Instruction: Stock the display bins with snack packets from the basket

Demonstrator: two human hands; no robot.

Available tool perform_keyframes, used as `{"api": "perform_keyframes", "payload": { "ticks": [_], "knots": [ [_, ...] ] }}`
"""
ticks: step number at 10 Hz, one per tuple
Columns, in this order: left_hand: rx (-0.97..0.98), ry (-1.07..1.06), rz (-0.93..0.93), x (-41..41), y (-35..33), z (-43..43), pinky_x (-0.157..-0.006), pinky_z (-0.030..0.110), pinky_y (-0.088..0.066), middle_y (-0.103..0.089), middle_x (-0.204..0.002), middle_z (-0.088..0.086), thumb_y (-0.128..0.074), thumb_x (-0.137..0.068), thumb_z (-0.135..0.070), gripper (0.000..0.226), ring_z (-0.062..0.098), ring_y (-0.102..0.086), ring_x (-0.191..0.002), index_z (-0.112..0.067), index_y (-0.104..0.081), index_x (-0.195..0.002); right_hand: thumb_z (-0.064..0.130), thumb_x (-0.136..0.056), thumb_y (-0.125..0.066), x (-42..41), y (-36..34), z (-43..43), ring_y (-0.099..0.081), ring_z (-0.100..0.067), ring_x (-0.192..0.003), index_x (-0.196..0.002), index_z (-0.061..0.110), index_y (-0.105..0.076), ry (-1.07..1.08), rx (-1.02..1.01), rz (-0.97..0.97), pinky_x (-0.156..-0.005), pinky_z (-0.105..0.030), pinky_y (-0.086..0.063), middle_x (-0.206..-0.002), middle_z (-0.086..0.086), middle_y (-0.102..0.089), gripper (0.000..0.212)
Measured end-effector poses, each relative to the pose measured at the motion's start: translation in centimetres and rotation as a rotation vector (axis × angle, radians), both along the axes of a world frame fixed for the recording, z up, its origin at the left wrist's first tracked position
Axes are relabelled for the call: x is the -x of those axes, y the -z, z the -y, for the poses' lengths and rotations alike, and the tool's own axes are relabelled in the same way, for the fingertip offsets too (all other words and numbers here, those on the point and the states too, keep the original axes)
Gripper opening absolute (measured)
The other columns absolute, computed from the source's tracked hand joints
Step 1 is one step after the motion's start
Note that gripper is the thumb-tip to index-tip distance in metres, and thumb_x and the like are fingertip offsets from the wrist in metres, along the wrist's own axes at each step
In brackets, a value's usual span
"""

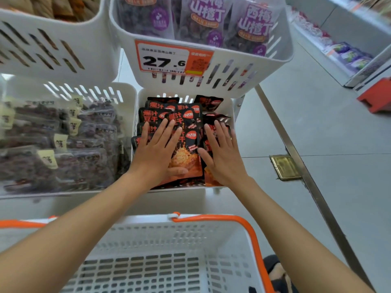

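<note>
Head view. Both hands inside the lower right bin (231,132), lying flat on the red-black packets (189,151). Left hand (157,150): open, fingers straight and spread, pressing the left stack; thumb lies across the lower edge of the front packet. Right hand (222,154): open, fingers straight, pressing the right stack, just beside the bin's right wall. One packet face shows between the two hands. Packets overlap in rows from the bin's back wall to its front rim. Basket (148,240), white with an orange handle (250,231), sits below the forearms, nearest the camera. Upper bin (232,85) overhangs the back of the stocked bin, holds purple packets (254,24) and carries a price tag (165,60) reading 27.6. Left bin (127,89) holds clear packs (63,144).
</note>
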State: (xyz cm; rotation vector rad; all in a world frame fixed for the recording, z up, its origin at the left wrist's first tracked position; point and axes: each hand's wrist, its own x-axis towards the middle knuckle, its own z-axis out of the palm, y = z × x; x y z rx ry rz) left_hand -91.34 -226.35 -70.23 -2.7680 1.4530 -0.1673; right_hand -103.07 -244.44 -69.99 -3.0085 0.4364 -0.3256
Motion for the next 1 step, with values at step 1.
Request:
{"api": "perform_keyframes", "payload": {
  "ticks": [1],
  "knots": [
    [0.035,-0.010,-0.072,0.59,-1.33,-0.97,-0.120,0.053,0.011,0.005,-0.166,0.007,-0.011,-0.069,-0.086,0.113,0.022,0.013,-0.152,-0.016,-0.002,-0.158,0.056,-0.100,-0.023,0.30,-0.60,-0.83,-0.001,-0.021,-0.153,-0.157,0.021,-0.017,0.023,-0.056,0.012,-0.123,-0.041,0.002,-0.165,-0.008,-0.012,0.067]
  ]
}}
